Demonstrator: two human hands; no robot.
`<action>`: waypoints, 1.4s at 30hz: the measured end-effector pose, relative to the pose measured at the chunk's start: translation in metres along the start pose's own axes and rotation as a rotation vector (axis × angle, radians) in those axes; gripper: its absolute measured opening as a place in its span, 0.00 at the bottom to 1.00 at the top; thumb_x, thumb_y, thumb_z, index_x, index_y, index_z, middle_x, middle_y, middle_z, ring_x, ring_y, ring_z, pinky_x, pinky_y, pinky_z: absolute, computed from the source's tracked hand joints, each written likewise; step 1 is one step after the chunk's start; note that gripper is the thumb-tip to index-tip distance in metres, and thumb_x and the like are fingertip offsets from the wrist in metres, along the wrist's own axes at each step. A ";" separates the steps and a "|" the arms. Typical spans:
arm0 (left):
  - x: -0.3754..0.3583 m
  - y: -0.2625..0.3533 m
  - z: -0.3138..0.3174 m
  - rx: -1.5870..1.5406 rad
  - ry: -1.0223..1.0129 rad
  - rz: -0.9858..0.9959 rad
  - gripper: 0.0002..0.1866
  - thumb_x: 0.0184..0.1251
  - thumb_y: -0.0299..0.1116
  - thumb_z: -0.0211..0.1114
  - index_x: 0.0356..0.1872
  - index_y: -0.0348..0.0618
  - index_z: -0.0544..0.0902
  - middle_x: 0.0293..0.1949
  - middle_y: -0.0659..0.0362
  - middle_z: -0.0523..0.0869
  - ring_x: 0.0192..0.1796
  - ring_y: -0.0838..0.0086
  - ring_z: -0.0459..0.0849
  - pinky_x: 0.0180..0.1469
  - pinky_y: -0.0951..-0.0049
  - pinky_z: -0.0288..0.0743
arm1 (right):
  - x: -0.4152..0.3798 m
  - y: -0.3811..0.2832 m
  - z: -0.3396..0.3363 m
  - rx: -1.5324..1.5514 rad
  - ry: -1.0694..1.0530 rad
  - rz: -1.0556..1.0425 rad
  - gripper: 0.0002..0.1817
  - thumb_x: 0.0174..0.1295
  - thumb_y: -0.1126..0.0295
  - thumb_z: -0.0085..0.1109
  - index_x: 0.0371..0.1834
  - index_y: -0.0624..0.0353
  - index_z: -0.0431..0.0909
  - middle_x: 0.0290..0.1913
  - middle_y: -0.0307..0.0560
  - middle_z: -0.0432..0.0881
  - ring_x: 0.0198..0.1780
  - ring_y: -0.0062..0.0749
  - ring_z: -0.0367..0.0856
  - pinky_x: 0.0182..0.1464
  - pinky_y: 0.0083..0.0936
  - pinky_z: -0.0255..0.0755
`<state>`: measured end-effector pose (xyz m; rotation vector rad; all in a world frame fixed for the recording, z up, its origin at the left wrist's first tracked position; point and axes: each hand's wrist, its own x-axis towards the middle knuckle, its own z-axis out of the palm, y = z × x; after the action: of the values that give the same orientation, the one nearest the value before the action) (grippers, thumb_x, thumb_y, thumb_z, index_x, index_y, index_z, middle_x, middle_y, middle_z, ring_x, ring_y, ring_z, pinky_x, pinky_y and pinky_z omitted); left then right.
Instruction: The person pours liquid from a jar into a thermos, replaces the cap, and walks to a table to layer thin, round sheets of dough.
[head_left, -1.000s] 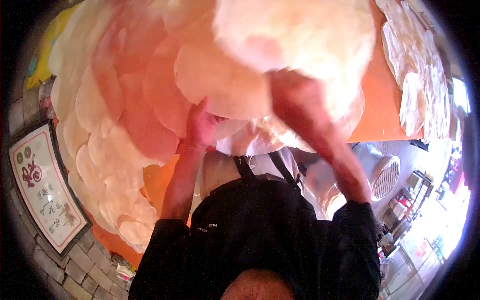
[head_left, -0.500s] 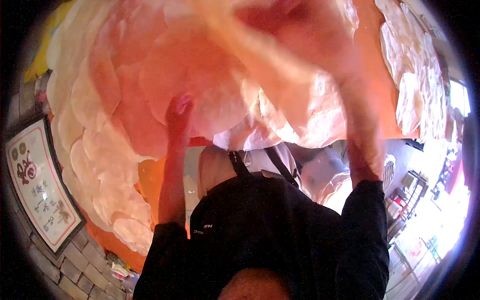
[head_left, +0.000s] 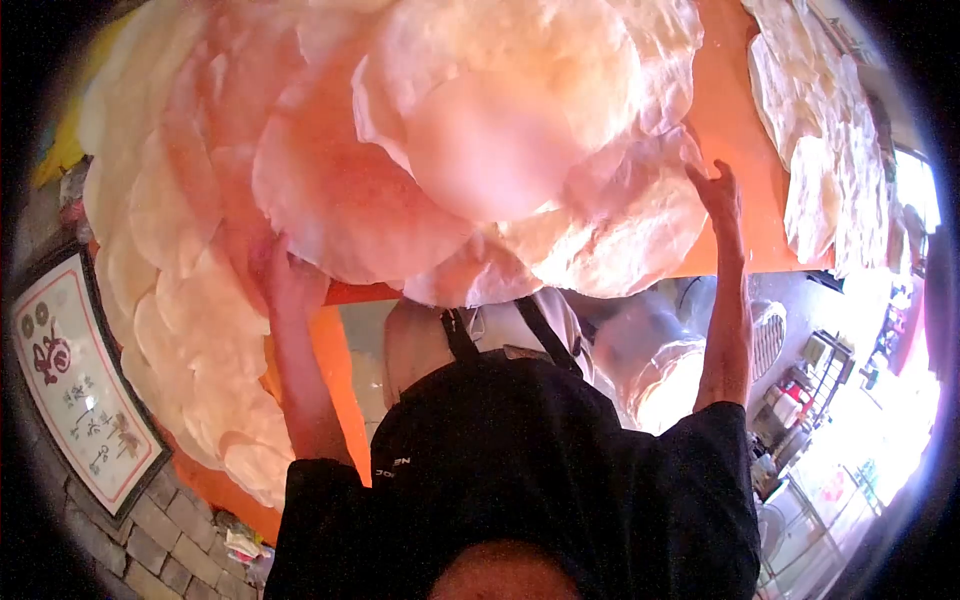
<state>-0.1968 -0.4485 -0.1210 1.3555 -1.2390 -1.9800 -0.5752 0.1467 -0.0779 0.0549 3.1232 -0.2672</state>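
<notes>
Many thin, pale round sheets (head_left: 350, 200) overlap across an orange table (head_left: 740, 120). My left hand (head_left: 282, 262) is at the lower left edge of a round sheet; its fingers are blurred against the sheets, so its grip cannot be told. Beside the right edge of the pile, my right hand (head_left: 715, 190) is over the orange surface, fingers apart and holding nothing. A smooth round sheet (head_left: 490, 145) lies on top near the middle, blurred and brightly lit.
Another stack of sheets (head_left: 810, 150) lies at the table's right side. A framed sign with writing (head_left: 90, 380) stands at the left by a brick surface (head_left: 180, 540). Shelving with items (head_left: 815, 385) is at the lower right.
My left hand has moved left and down. My right arm, blurred and reaching up over the sheets before, has drawn back to the right edge. The round sheets at the top middle now show.
</notes>
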 end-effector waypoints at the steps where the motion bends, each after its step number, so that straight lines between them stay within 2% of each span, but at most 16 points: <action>1: -0.003 0.007 0.007 -0.030 -0.017 -0.053 0.25 0.63 0.29 0.67 0.62 0.39 0.73 0.55 0.57 0.81 0.55 0.66 0.79 0.58 0.65 0.75 | -0.004 0.007 -0.001 0.141 -0.067 0.051 0.34 0.51 0.48 0.73 0.52 0.65 0.79 0.41 0.56 0.86 0.42 0.43 0.85 0.47 0.36 0.78; 5: 0.016 0.043 0.005 0.089 -0.094 -0.013 0.25 0.64 0.28 0.65 0.63 0.39 0.74 0.54 0.57 0.81 0.56 0.66 0.80 0.59 0.63 0.76 | -0.001 0.026 -0.037 0.563 -0.445 0.139 0.21 0.57 0.57 0.69 0.45 0.63 0.81 0.36 0.48 0.86 0.32 0.31 0.83 0.31 0.29 0.75; 6: 0.026 0.055 -0.003 0.100 -0.135 0.006 0.25 0.63 0.27 0.65 0.63 0.39 0.74 0.54 0.57 0.81 0.56 0.66 0.80 0.59 0.63 0.76 | 0.007 0.045 -0.051 0.472 -0.335 0.023 0.10 0.62 0.63 0.62 0.39 0.58 0.81 0.32 0.45 0.85 0.30 0.31 0.81 0.28 0.32 0.72; 8: -0.013 0.136 0.024 0.031 -0.067 -0.035 0.24 0.62 0.28 0.66 0.60 0.39 0.77 0.51 0.60 0.83 0.54 0.70 0.81 0.56 0.65 0.77 | 0.037 0.088 -0.111 0.348 -0.108 -0.003 0.09 0.65 0.62 0.62 0.38 0.55 0.84 0.27 0.29 0.77 0.25 0.15 0.70 0.26 0.17 0.65; 10: 0.014 0.185 -0.014 0.220 -0.024 0.232 0.19 0.64 0.31 0.67 0.55 0.36 0.81 0.51 0.58 0.85 0.53 0.69 0.82 0.56 0.67 0.76 | 0.027 0.040 -0.213 0.163 -0.125 -0.094 0.15 0.68 0.68 0.48 0.55 0.49 0.79 0.46 0.45 0.83 0.45 0.41 0.83 0.47 0.38 0.78; 11: 0.000 0.213 0.009 0.255 -0.043 0.336 0.19 0.64 0.31 0.67 0.55 0.35 0.81 0.51 0.57 0.85 0.53 0.70 0.82 0.57 0.68 0.76 | 0.047 0.050 -0.246 -0.108 0.015 -0.429 0.14 0.70 0.68 0.51 0.55 0.52 0.80 0.48 0.43 0.84 0.48 0.35 0.82 0.50 0.32 0.77; 14: -0.028 0.279 0.073 0.438 -0.003 0.625 0.21 0.66 0.30 0.66 0.58 0.33 0.79 0.54 0.55 0.84 0.55 0.70 0.82 0.59 0.69 0.74 | 0.055 -0.019 -0.293 -0.317 0.298 -0.535 0.14 0.68 0.66 0.52 0.54 0.52 0.80 0.44 0.44 0.83 0.44 0.37 0.82 0.45 0.33 0.77; 18: -0.037 0.321 0.150 0.769 -0.086 0.931 0.22 0.67 0.32 0.66 0.59 0.32 0.78 0.58 0.54 0.83 0.59 0.71 0.80 0.61 0.71 0.72 | 0.029 -0.153 -0.221 -0.463 0.470 -0.712 0.14 0.65 0.64 0.54 0.53 0.52 0.79 0.38 0.45 0.82 0.38 0.41 0.81 0.39 0.36 0.76; 22: -0.033 0.306 0.220 1.126 -0.258 1.281 0.23 0.64 0.35 0.67 0.58 0.34 0.79 0.58 0.51 0.81 0.60 0.65 0.78 0.62 0.66 0.71 | -0.045 -0.238 -0.103 -0.403 0.227 -0.962 0.15 0.63 0.62 0.57 0.52 0.52 0.78 0.32 0.47 0.81 0.31 0.45 0.81 0.32 0.38 0.75; 23: -0.033 0.286 0.239 1.201 -0.357 1.330 0.24 0.63 0.36 0.67 0.58 0.35 0.79 0.58 0.50 0.80 0.60 0.63 0.77 0.63 0.65 0.70 | -0.071 -0.241 -0.089 0.035 0.029 -0.949 0.18 0.56 0.70 0.60 0.52 0.57 0.81 0.45 0.51 0.83 0.45 0.51 0.80 0.50 0.42 0.75; 24: -0.036 0.261 0.259 1.280 -0.466 1.369 0.24 0.62 0.37 0.67 0.58 0.36 0.79 0.58 0.50 0.80 0.61 0.62 0.77 0.63 0.63 0.70 | -0.086 -0.234 -0.067 0.017 -0.148 -1.034 0.22 0.53 0.65 0.67 0.53 0.59 0.80 0.47 0.52 0.83 0.48 0.51 0.81 0.52 0.43 0.74; 26: -0.048 0.193 0.289 1.426 -0.733 1.380 0.25 0.61 0.38 0.67 0.58 0.37 0.79 0.58 0.48 0.79 0.61 0.58 0.76 0.64 0.61 0.70 | -0.102 -0.225 -0.066 0.374 -0.446 -0.770 0.26 0.49 0.61 0.75 0.50 0.62 0.82 0.47 0.53 0.85 0.48 0.46 0.84 0.51 0.37 0.77; 32: -0.105 0.004 0.265 1.620 -1.157 1.227 0.28 0.56 0.44 0.68 0.56 0.40 0.80 0.58 0.44 0.76 0.63 0.48 0.73 0.66 0.53 0.68 | 0.016 -0.073 0.000 0.652 -0.095 -0.049 0.17 0.59 0.60 0.67 0.47 0.58 0.84 0.40 0.51 0.87 0.40 0.34 0.86 0.39 0.29 0.79; 34: -0.121 -0.003 0.253 1.503 -1.138 1.100 0.28 0.55 0.43 0.69 0.56 0.40 0.80 0.58 0.43 0.76 0.64 0.46 0.72 0.66 0.51 0.67 | 0.066 -0.062 -0.004 1.156 -0.109 0.293 0.20 0.61 0.59 0.66 0.52 0.59 0.80 0.40 0.43 0.83 0.34 0.27 0.81 0.36 0.24 0.77; 39: -0.130 -0.004 0.241 1.298 -0.956 0.994 0.25 0.52 0.34 0.68 0.52 0.35 0.79 0.52 0.42 0.77 0.60 0.45 0.74 0.65 0.51 0.68 | 0.160 -0.100 -0.010 1.442 -0.168 0.440 0.23 0.57 0.51 0.70 0.39 0.63 0.84 0.24 0.40 0.77 0.22 0.24 0.74 0.24 0.23 0.68; 42: -0.131 0.000 0.234 1.335 -0.895 0.911 0.25 0.53 0.34 0.67 0.53 0.34 0.78 0.54 0.40 0.77 0.61 0.43 0.73 0.65 0.50 0.67 | 0.212 -0.093 0.027 1.276 -0.318 0.391 0.23 0.54 0.49 0.71 0.34 0.61 0.86 0.19 0.38 0.74 0.16 0.23 0.68 0.19 0.23 0.62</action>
<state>-0.3506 -0.2504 -0.0272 -0.1016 -3.0984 -0.8921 -0.7903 0.0576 -0.0906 0.5246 2.0561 -1.8768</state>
